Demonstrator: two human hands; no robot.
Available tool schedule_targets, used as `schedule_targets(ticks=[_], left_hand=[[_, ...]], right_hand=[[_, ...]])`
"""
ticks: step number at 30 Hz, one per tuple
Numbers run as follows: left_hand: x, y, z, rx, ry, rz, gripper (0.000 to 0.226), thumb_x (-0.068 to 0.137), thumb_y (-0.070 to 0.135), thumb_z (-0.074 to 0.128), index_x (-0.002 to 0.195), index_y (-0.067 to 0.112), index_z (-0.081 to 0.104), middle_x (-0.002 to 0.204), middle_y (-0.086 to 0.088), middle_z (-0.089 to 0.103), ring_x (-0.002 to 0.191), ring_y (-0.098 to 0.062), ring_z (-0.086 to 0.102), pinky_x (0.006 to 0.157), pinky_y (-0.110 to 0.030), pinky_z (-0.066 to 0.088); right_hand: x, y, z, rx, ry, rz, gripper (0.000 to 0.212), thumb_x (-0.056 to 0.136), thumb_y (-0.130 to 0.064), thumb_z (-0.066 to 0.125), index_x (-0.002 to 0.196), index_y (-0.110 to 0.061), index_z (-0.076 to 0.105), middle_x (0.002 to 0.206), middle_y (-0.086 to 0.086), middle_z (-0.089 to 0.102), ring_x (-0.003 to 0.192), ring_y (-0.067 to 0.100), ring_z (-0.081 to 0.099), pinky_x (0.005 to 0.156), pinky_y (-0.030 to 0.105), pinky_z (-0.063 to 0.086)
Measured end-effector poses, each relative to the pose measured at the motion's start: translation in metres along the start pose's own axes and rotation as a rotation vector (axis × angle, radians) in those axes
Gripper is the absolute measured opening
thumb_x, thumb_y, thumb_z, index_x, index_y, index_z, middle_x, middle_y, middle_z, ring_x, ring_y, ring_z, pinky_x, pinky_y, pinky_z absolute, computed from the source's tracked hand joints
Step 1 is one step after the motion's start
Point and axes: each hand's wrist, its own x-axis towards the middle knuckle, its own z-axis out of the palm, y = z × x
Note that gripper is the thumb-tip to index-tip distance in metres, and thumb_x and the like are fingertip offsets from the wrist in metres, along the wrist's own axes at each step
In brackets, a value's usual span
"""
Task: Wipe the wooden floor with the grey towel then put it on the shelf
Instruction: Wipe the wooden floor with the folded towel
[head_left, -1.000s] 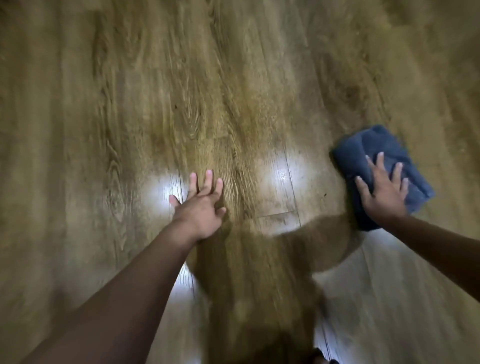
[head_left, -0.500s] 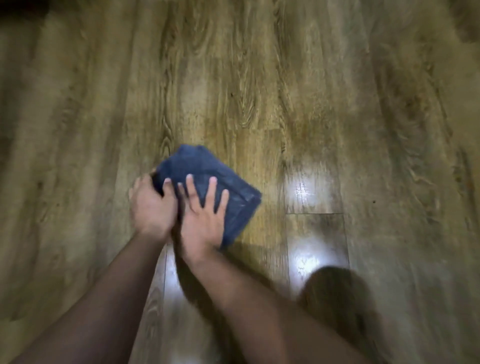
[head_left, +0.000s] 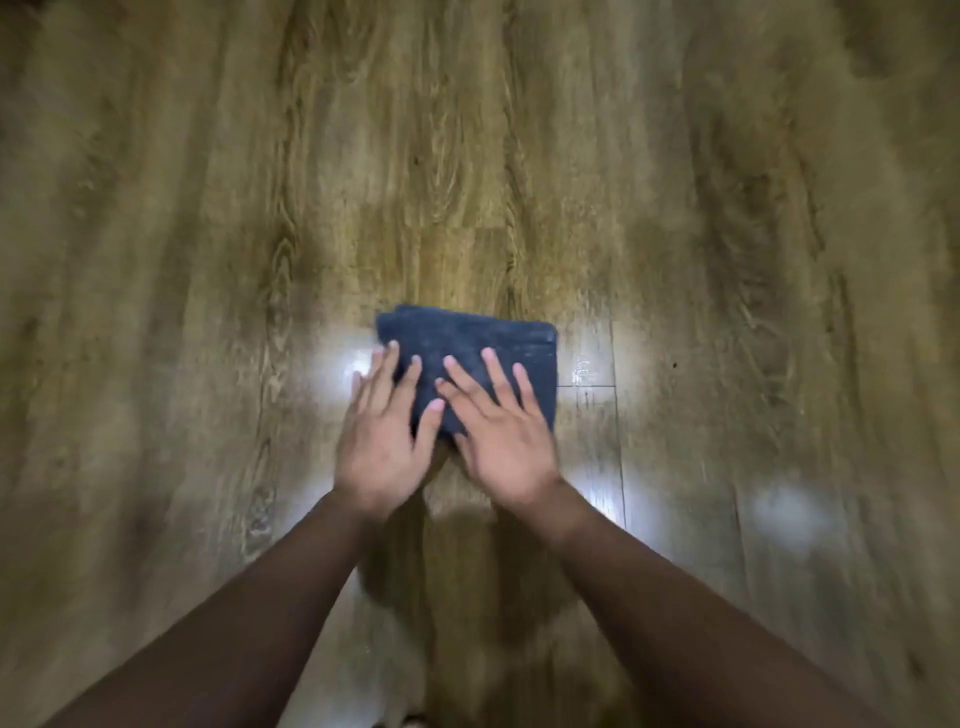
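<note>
A folded dark grey towel (head_left: 467, 340) lies flat on the wooden floor (head_left: 519, 156) in the middle of the view. My left hand (head_left: 384, 436) presses on the towel's near left part with straight, spread fingers. My right hand (head_left: 501, 431) lies flat on the towel's near right part, fingers straight too. The two thumbs nearly touch. The towel's near edge is hidden under my palms. No shelf is in view.
Wood-grain planks fill the whole view, with bright light reflections (head_left: 592, 364) on the floor beside the towel and a shadow (head_left: 467, 571) between my forearms. The picture is blurred towards its edges.
My right hand slid the towel from the right to the left across the floor, where my left hand joined it. Now both hands lie flat on the towel, centred in view.
</note>
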Motion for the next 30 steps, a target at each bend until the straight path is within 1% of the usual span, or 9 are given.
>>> schedule_targets(ticks=[3, 5, 10, 14, 18, 23, 27, 28, 30], left_hand=[[0.019, 0.041, 0.038, 0.044, -0.12, 0.333, 0.063, 0.102, 0.046, 0.036, 0.154, 0.012, 0.039, 0.165, -0.006, 0.025, 0.155, -0.02, 0.014, 0.125, -0.05, 0.015], [0.025, 0.065, 0.058, 0.048, -0.145, 0.445, 0.061, 0.102, 0.042, 0.039, 0.154, 0.011, 0.037, 0.165, -0.005, 0.027, 0.155, -0.019, 0.016, 0.124, -0.049, 0.016], [0.026, 0.104, 0.088, 0.141, -0.229, 0.585, 0.058, 0.105, 0.038, 0.04, 0.157, 0.013, 0.032, 0.167, -0.004, 0.022, 0.156, -0.018, 0.009, 0.126, -0.046, 0.01], [0.026, 0.113, 0.086, 0.12, -0.22, 0.536, 0.058, 0.105, 0.039, 0.036, 0.157, 0.013, 0.03, 0.167, -0.004, 0.02, 0.156, -0.016, 0.007, 0.126, -0.047, 0.01], [0.019, 0.099, 0.076, 0.082, -0.182, 0.524, 0.057, 0.105, 0.039, 0.035, 0.156, 0.013, 0.033, 0.166, -0.003, 0.024, 0.155, -0.016, 0.01, 0.126, -0.046, 0.011], [0.013, 0.059, 0.048, 0.043, -0.059, 0.399, 0.052, 0.104, 0.035, 0.041, 0.151, 0.014, 0.042, 0.162, -0.006, 0.033, 0.154, -0.021, 0.02, 0.124, -0.052, 0.015], [0.028, -0.011, -0.007, 0.15, 0.262, -0.079, 0.048, 0.102, 0.032, 0.043, 0.145, 0.012, 0.05, 0.16, -0.013, 0.036, 0.151, -0.034, 0.024, 0.123, -0.054, 0.012], [0.031, -0.032, -0.023, 0.166, 0.305, -0.209, 0.048, 0.103, 0.034, 0.043, 0.145, 0.012, 0.05, 0.16, -0.014, 0.034, 0.15, -0.035, 0.024, 0.122, -0.053, 0.012], [0.034, -0.063, -0.044, 0.188, 0.26, -0.367, 0.048, 0.104, 0.036, 0.044, 0.145, 0.011, 0.05, 0.16, -0.016, 0.034, 0.149, -0.036, 0.025, 0.122, -0.055, 0.014]], right_hand=[[-0.044, 0.083, -0.003, 0.036, 0.119, 0.131, 0.057, 0.093, -0.037, 0.038, 0.147, -0.022, 0.047, 0.16, -0.006, 0.034, 0.152, 0.03, 0.019, 0.121, 0.054, 0.019], [-0.075, 0.14, -0.004, 0.074, 0.216, 0.248, 0.054, 0.094, -0.034, 0.041, 0.146, -0.02, 0.048, 0.159, -0.004, 0.036, 0.151, 0.032, 0.02, 0.121, 0.054, 0.018], [-0.163, 0.253, -0.014, 0.122, 0.368, 0.721, 0.048, 0.101, -0.026, 0.049, 0.147, -0.018, 0.041, 0.162, -0.002, 0.03, 0.152, 0.034, 0.015, 0.122, 0.055, 0.012], [-0.188, 0.267, -0.013, 0.197, 0.402, 0.929, 0.049, 0.103, -0.033, 0.043, 0.15, -0.02, 0.035, 0.164, -0.002, 0.026, 0.153, 0.032, 0.008, 0.123, 0.053, 0.003], [-0.161, 0.22, -0.007, 0.243, 0.46, 1.019, 0.054, 0.101, -0.032, 0.043, 0.152, -0.018, 0.032, 0.161, 0.002, 0.032, 0.152, 0.035, 0.009, 0.121, 0.058, 0.002], [-0.115, 0.098, 0.012, 0.199, 0.417, 0.811, 0.055, 0.098, -0.03, 0.05, 0.151, -0.02, 0.036, 0.162, -0.002, 0.03, 0.151, 0.038, 0.012, 0.12, 0.063, 0.005], [-0.074, -0.025, 0.031, 0.114, 0.236, 0.561, 0.061, 0.097, -0.035, 0.05, 0.155, -0.026, 0.032, 0.166, -0.005, 0.017, 0.151, 0.041, 0.01, 0.119, 0.064, 0.005], [-0.067, -0.057, 0.036, 0.112, 0.18, 0.483, 0.06, 0.099, -0.036, 0.047, 0.156, -0.027, 0.029, 0.167, -0.006, 0.014, 0.151, 0.041, 0.007, 0.119, 0.065, 0.001], [-0.062, -0.12, 0.048, 0.09, 0.094, 0.301, 0.054, 0.101, -0.032, 0.038, 0.154, -0.029, 0.033, 0.166, -0.005, 0.016, 0.151, 0.043, 0.006, 0.118, 0.065, -0.005]])
